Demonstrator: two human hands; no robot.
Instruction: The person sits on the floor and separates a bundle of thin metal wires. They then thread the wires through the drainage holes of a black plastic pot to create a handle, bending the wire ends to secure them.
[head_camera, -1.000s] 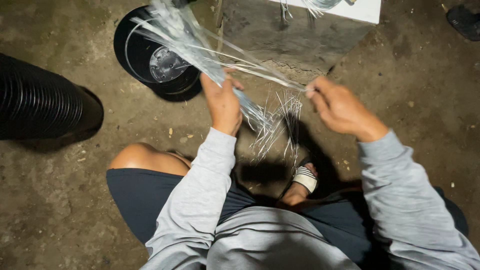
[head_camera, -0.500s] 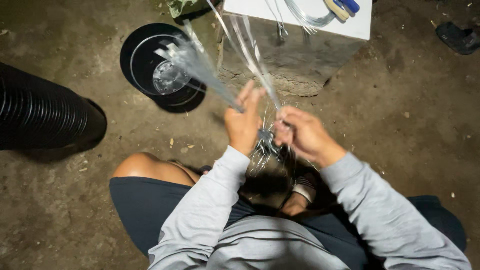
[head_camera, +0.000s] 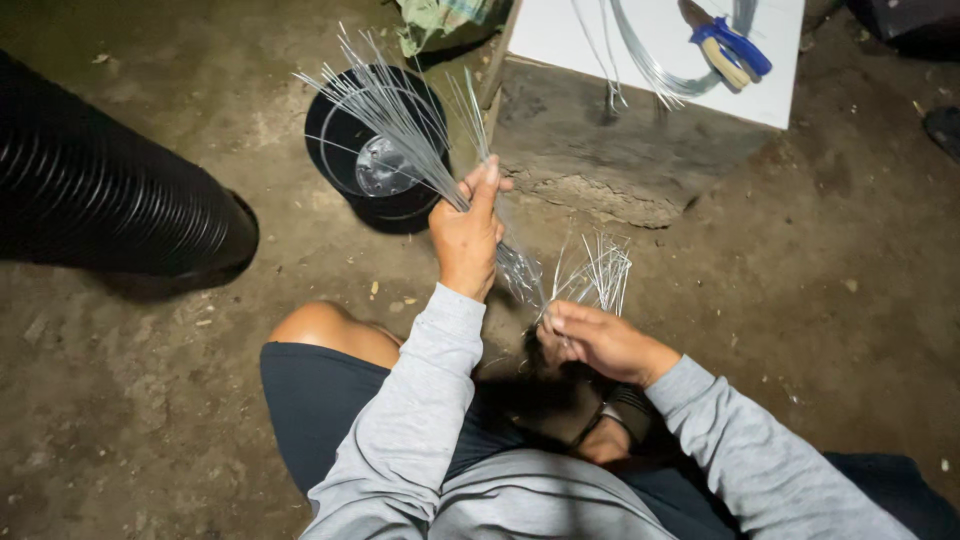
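Seen from above, a seated person's right hand (head_camera: 598, 342), at five o'clock, pinches the lower ends of a bundle of thin wires (head_camera: 520, 270). The left hand (head_camera: 467, 232), at centre, is clenched around the bundle's middle. The wires look light, springy and sharp-tipped, fanning toward eleven o'clock over a black tub (head_camera: 345, 150); gripping mid-bundle seems safest.

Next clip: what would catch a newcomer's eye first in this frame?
First, the bundle of thin silvery wires fanning up from the left hand at the centre, with the right hand just below pinching a shorter tuft of wires. Next, the ribbed black pipe lying on the dirt floor at far left, and the black round bucket behind the wires. At top right, blue-handled pliers lie on a white board.
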